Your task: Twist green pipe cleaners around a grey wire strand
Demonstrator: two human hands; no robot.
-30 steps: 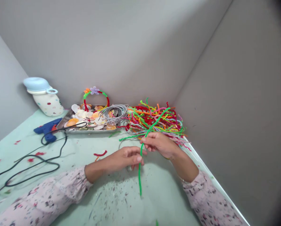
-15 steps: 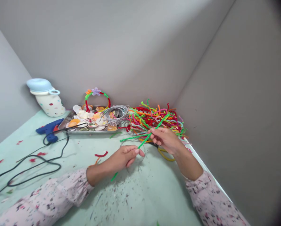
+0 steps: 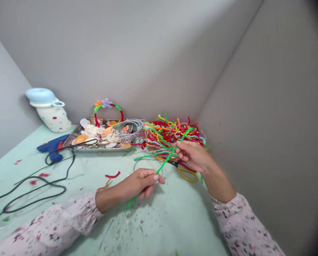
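A green pipe cleaner (image 3: 166,160) stretches on a slant between my hands, over the table. My left hand (image 3: 147,180) pinches it between thumb and finger, and a green end pokes out below that hand. Higher up and to the right, my right hand (image 3: 191,153) pinches the same strand, whose tip rises past the fingers. Behind my right hand lies a heap of many-coloured pipe cleaners (image 3: 172,129). Under that hand sit scissors with a yellow and red handle (image 3: 187,175). A thin wire loop lies on the table behind my left hand.
A metal tray (image 3: 102,150) of shells holds a coil of grey wire (image 3: 131,129) and a ring with flowers (image 3: 121,114). At left are a blue glue gun (image 3: 52,147), its black cord (image 3: 51,180) and a white bottle (image 3: 54,117). Red and orange scraps lie near my left wrist.
My right hand has shifted slightly right, widening the gap between my hands, with more green strand showing between them. More of the scissors' handle shows. The view has shifted slightly.
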